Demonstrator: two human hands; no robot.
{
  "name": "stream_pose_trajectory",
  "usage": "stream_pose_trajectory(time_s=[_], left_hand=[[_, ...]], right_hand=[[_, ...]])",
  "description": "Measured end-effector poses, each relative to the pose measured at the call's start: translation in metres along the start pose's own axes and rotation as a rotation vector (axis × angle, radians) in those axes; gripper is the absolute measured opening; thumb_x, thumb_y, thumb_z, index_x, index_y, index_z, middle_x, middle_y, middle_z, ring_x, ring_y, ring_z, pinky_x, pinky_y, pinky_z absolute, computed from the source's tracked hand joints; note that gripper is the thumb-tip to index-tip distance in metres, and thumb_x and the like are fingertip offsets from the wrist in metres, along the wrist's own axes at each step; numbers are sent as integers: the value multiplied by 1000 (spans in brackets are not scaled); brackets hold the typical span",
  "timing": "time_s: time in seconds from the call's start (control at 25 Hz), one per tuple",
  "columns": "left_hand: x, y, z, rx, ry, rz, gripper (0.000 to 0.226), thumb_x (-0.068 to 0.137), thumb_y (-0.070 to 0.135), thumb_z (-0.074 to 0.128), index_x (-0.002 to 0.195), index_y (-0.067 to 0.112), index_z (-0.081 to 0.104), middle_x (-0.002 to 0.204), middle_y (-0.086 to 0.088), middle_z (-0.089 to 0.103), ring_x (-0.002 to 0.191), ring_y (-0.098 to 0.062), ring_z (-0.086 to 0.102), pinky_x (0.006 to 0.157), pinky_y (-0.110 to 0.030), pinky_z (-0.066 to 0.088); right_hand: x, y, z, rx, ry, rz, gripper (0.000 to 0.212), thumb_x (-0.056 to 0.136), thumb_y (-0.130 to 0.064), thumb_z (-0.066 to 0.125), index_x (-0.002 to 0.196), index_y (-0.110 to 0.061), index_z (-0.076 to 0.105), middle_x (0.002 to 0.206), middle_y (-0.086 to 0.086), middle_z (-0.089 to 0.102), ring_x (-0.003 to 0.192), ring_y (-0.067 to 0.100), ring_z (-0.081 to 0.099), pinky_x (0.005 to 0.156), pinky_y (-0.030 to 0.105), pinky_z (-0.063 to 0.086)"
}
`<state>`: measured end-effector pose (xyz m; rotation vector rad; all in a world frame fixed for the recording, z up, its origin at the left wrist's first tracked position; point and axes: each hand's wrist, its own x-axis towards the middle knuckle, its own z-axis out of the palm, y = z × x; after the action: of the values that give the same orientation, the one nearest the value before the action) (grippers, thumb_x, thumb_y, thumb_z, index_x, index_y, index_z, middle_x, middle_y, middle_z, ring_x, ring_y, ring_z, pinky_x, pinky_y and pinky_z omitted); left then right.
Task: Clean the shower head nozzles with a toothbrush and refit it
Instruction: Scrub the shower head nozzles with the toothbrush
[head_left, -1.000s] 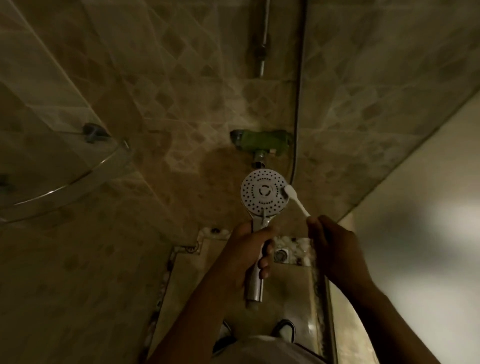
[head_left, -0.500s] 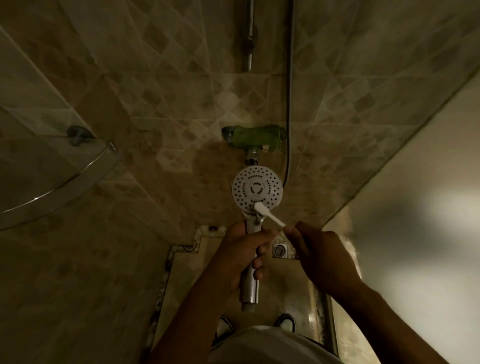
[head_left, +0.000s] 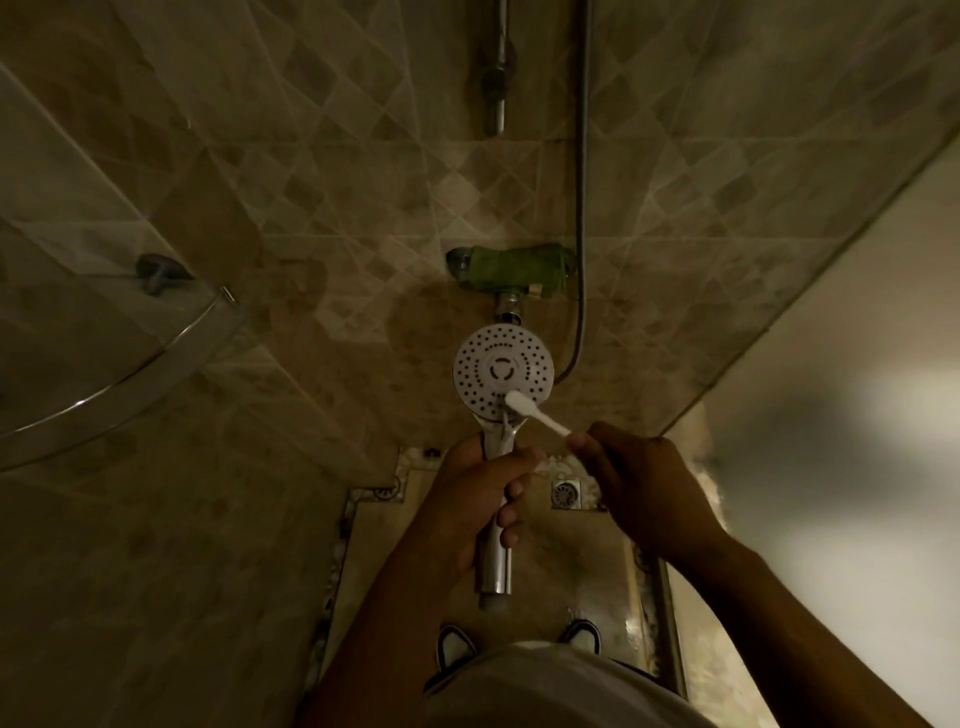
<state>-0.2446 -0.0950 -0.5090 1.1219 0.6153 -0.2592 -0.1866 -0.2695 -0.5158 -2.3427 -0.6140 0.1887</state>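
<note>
Nearest the camera, a pale shirt front and two sandalled feet (head_left: 582, 635) showed on the wet floor; above them the left hand (head_left: 480, 506) was wrapped tight round the chrome handle, fingers curled fully closed, the handle's open end hanging free below the fist with no hose on it; the right hand (head_left: 641, 486) was pinched closed on the tail of the white toothbrush (head_left: 535, 413), thumb and fingertips bunched at the very end; the brush head lay against the lower rim of the shower head (head_left: 503, 370), whose nozzle face was turned up toward the camera, just in front of the wall; scrubbing looked well under way, refitting not yet begun. Beyond sat the floor drain (head_left: 565, 492), then the green-wrapped mixer valve (head_left: 511, 269) and the hose (head_left: 583, 218) dangling beside it, a glass corner shelf (head_left: 119, 384) off to the left. The risk, as I judged it: such a far-back pinch gave little control, so a hard stroke could skid the bristles off the rim or flick the brush loose; the light was dim, and clogged nozzles could easily be missed.
</note>
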Motion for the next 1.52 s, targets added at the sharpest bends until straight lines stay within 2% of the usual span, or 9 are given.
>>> stream_pose_trajectory(time_s=[0.12, 0.32, 0.48, 0.68, 0.8, 1.0, 1.12, 1.32, 1.52], left_hand=[[1, -2, 0, 13, 1, -14, 16, 92, 12, 68, 99, 11, 54, 53, 2, 43, 34, -10, 33, 35, -19, 31], [2, -3, -4, 8, 0, -21, 18, 92, 14, 69, 98, 12, 53, 55, 1, 44, 35, -11, 33, 36, -20, 32], [2, -6, -4, 22, -1, -48, 18, 90, 15, 70, 92, 12, 53, 54, 2, 44, 36, -11, 32, 36, -19, 31], [-2, -6, 0, 8, -17, -43, 16, 91, 13, 69, 91, 13, 53, 54, 2, 43, 35, -10, 32, 36, -19, 29], [-3, -7, 3, -6, -34, -33, 15, 92, 10, 67, 91, 12, 52, 55, 1, 43, 35, -10, 33, 36, -19, 29], [-7, -8, 5, -12, -41, -34, 15, 92, 9, 66, 91, 12, 51, 54, 1, 42, 34, -10, 32, 36, -18, 29], [-7, -6, 4, -2, -5, -24, 15, 91, 10, 67, 93, 13, 52, 53, 2, 43, 35, -11, 32, 37, -19, 28], [-8, -8, 4, 64, 0, -10, 18, 92, 11, 67, 91, 13, 50, 54, 1, 43, 35, -11, 33, 38, -20, 29], [-8, -7, 6, 96, 10, 10, 16, 93, 11, 67, 91, 13, 51, 54, 1, 45, 35, -12, 35, 38, -21, 31]], right_hand=[[11, 4, -9, 18, 124, 101, 40, 94, -57, 33, 73, -30, 54, 52, -3, 56, 41, 7, 52, 41, 22, 39], [1, -1, -2, -12, -48, -11, 32, 95, -56, 34, 71, -42, 48, 53, -4, 57, 45, 7, 58, 43, 26, 47], [9, 5, -11, -37, 90, 125, 37, 98, -50, 37, 73, -29, 54, 55, -4, 56, 45, 7, 53, 44, 22, 37], [-5, 1, 0, -14, -76, -4, 33, 96, -55, 35, 71, -39, 49, 53, -6, 55, 46, 7, 56, 43, 21, 43], [-1, 3, -1, 26, 44, 76, 34, 96, -52, 37, 74, -32, 54, 52, -5, 56, 44, 6, 55, 40, 14, 37], [2, 0, -5, 22, 105, 132, 39, 95, -57, 32, 75, -31, 53, 55, -1, 57, 45, 12, 55, 46, 35, 47], [-8, -7, 0, -29, -6, 84, 32, 96, -56, 32, 73, -39, 47, 55, -2, 58, 45, 10, 57, 46, 33, 49], [11, -10, -11, 79, 141, 235, 44, 94, -57, 29, 70, -28, 51, 59, 0, 58, 52, 13, 55, 49, 29, 41], [14, -18, -15, 89, 91, 221, 42, 100, -47, 38, 67, -24, 51, 56, -2, 54, 49, 11, 50, 47, 26, 36]])
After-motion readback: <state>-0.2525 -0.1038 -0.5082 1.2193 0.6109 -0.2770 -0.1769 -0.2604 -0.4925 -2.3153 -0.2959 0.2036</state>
